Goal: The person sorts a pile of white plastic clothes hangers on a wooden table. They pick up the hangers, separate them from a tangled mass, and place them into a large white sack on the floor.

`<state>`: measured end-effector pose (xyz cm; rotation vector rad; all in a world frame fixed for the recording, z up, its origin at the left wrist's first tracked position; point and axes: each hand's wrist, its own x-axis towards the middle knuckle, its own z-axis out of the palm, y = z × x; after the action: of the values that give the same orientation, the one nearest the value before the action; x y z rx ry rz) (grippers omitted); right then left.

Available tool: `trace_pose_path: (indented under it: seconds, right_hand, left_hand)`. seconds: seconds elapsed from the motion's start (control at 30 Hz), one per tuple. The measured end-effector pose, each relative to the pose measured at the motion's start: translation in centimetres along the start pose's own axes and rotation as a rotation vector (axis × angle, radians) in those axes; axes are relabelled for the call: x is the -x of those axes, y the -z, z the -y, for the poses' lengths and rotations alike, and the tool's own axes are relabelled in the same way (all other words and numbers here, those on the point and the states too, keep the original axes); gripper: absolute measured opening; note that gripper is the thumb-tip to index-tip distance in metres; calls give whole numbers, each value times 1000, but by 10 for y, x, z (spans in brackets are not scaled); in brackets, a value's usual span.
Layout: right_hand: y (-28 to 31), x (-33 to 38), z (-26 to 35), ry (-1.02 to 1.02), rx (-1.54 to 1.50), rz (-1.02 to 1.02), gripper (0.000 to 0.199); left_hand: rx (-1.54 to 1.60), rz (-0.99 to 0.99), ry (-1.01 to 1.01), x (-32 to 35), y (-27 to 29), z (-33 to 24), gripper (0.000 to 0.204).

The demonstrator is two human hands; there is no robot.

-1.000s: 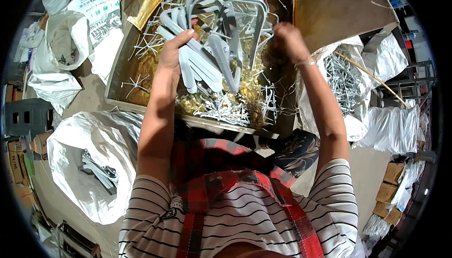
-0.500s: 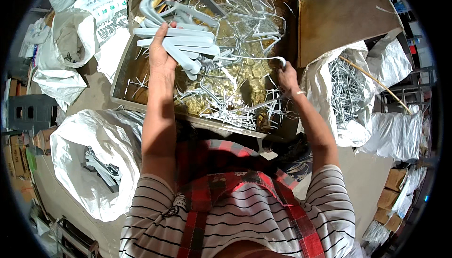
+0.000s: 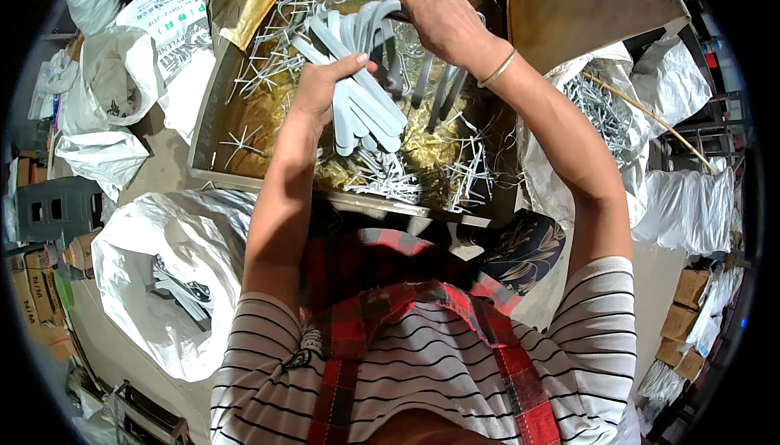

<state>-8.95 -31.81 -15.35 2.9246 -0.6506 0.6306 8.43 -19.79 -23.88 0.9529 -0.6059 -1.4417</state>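
Note:
My left hand [image 3: 325,87] grips a bundle of grey U-shaped plastic pieces [image 3: 366,108] by their straight legs, held over a large cardboard box [image 3: 213,120]. My right hand [image 3: 443,22] is closed on the curved upper ends of the same bundle, higher and to the right. The box below is lined with shiny gold film and holds several loose white plastic sprue bits [image 3: 390,173]. A thin bangle sits on my right wrist.
A white sack [image 3: 162,282] with a few grey pieces lies at lower left. More white sacks [image 3: 122,71] stand at upper left. At right, a sack of white plastic scraps [image 3: 609,112] with a stick across it, and cardboard cartons [image 3: 686,307].
The bundle has come down from upper left to the box's middle. My right hand rose from the box's loose bits and took hold of the bundle's top.

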Motion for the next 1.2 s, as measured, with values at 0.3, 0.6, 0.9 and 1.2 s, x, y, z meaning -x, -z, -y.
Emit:
trace_pose_path:
  seconds: [0.3, 0.6, 0.9, 1.2]
  right_hand:
    - [-33, 44, 46, 89, -439, 685, 101]
    - [-51, 66, 96, -72, -696, 656, 25]
    - [-35, 121, 2, -1396, -1787, 62, 24]
    - [-36, 86, 11, -923, -1265, 126, 65]
  left_hand:
    - [513, -115, 30, -31, 44, 6, 27]
    - [633, -535, -284, -32, 53, -1, 24]
    - [598, -462, -375, -23, 92, -13, 37]
    - [512, -402, -201, -2, 59, -25, 36]
